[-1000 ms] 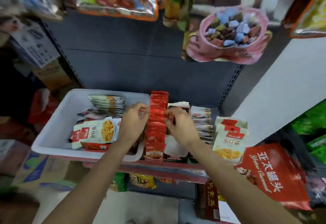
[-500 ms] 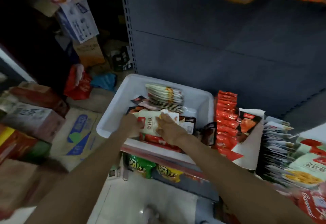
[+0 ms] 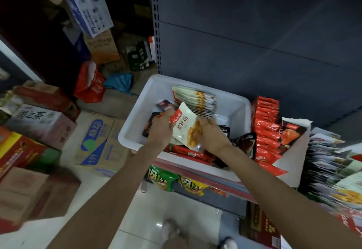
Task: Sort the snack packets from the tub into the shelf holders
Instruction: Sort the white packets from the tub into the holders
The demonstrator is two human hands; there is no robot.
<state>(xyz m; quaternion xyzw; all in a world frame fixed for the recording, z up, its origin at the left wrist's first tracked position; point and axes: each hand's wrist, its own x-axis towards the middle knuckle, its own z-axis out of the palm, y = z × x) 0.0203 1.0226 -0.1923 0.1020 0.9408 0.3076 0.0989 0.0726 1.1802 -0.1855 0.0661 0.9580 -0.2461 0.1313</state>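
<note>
Head view: the white tub sits on the shelf edge, and all else is placed from it. Above its middle, both hands hold one white packet with a red corner label and a yellow food print, tilted on its side. The left hand pinches the packet's left edge near the red label; the right hand grips its right edge, fingers curled around it.

Inside the tub, toward its far wall, lies a fanned stack of pale packets. Dark packets lie at the tub's left part, partly under the left hand. Red packets lie along its near wall below the hands.

Just right of the tub stands a row of red sachets on edge, then a white holder with a dark packet in it, then a further row of pale packets.

Below the tub, green and yellow bags show on a lower shelf. Left of the tub, cardboard boxes crowd the floor, with a red bag behind them.
</note>
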